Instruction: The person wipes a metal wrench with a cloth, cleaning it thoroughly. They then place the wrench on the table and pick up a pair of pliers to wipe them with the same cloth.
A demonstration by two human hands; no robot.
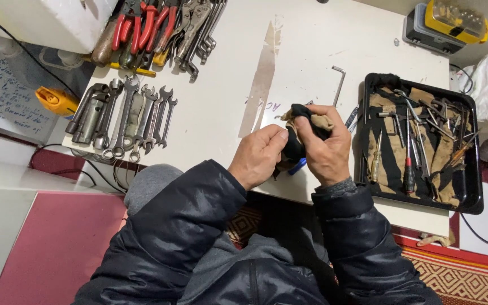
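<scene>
Rag (306, 121), black and tan, sits bunched between both my hands above the near edge of the white counter (221, 101). My right hand (326, 147) closes around it from the right, thumb pressed on top of the dark cloth, fingers curled under. My left hand (258, 155) comes in from the left with its fingertips pressed together against the rag's side. A blue handle (296, 165) pokes out just below the rag, between my two hands; I cannot tell what tool it belongs to or which hand grips it.

Just beyond the rag, an Allen key (339, 82) lies on the counter. To the right stands a black tray (473, 169), lined with more tan and black cloth and holding screwdrivers (409, 169) and small metal bits. At the far right corner sits a yellow-lidded case (453, 20).

To the left, a row of wrenches (136, 116) lies side by side near the counter's left edge, with socket tubes (88, 116) at the left end of the row. Farther away, red-handled pliers (142, 25) lie heaped with locking pliers and more wrenches, touching a white box (46, 20). A yellow object (55, 99) rests off the counter's left edge, below it.

My dark puffer sleeves (199, 214) fill the near part of the view, and a patterned rug (458, 277) shows on the floor at the near right.
</scene>
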